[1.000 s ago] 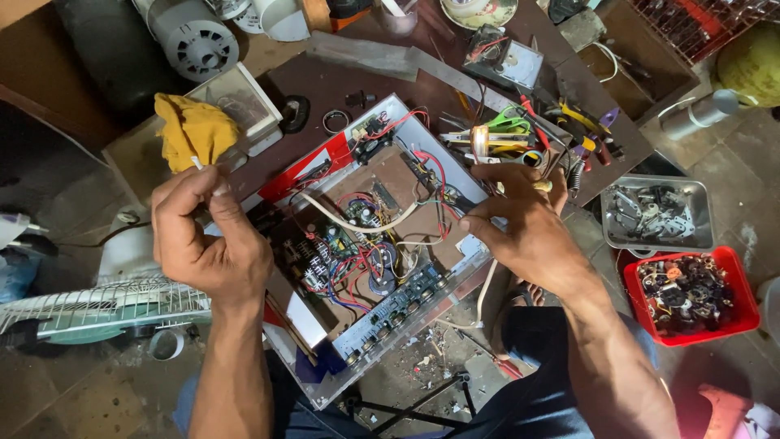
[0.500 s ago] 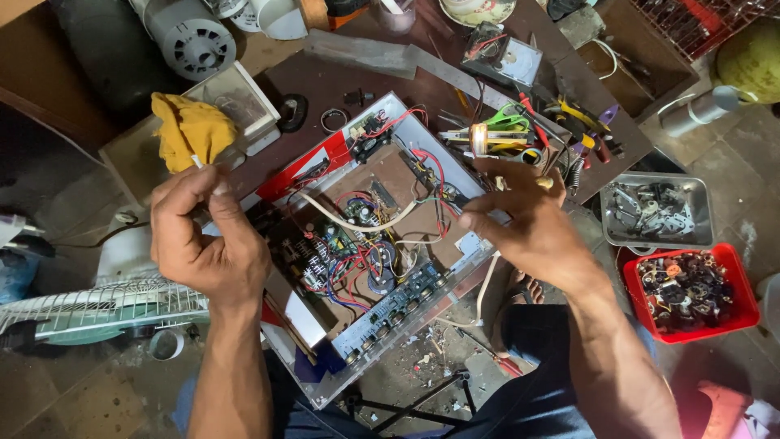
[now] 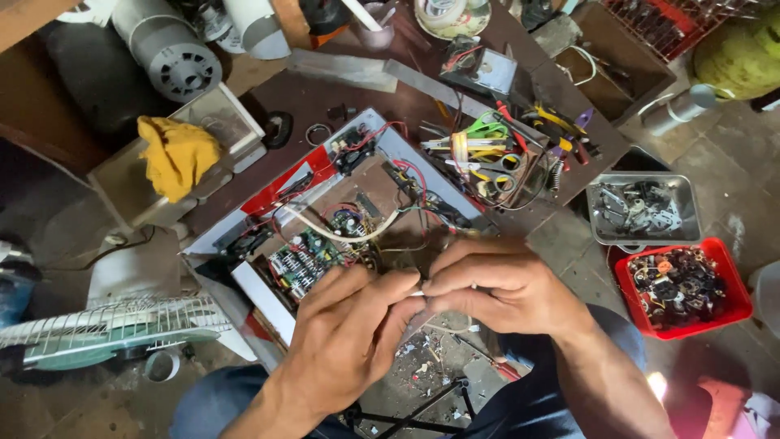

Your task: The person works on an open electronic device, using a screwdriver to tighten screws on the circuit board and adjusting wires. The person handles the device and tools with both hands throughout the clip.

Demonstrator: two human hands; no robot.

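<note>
Left hand (image 3: pixel 345 341) and right hand (image 3: pixel 496 284) pinch a small white piece (image 3: pixel 417 293) (too small to identify) together, hiding the near edge of the open metal electronics chassis (image 3: pixel 341 219), red plastic parts tray (image 3: pixel 681 286) right.

The desk (image 3: pixel 309 93) is dark brown. On it, the opened amplifier chassis (image 3: pixel 390 146) is silvery grey metal with a red strip along its far-left edge. Inside sits a green circuit board (image 3: pixel 313 252) crossed by red, black and blue wires, and a cream-white cable (image 3: pixel 337 232) curves over it. A mustard-yellow cloth (image 3: pixel 175 154) lies on a pale grey box (image 3: pixel 162 175). The scissors (image 3: pixel 487 130) have bright green handles, and beside them are pliers (image 3: pixel 561 122) with yellow grips. A red plastic tray (image 3: pixel 678 289) holds dark parts; the metal tray (image 3: pixel 642 210) above it is silver. The fan grille (image 3: pixel 106 329) is white over teal blades.
</note>
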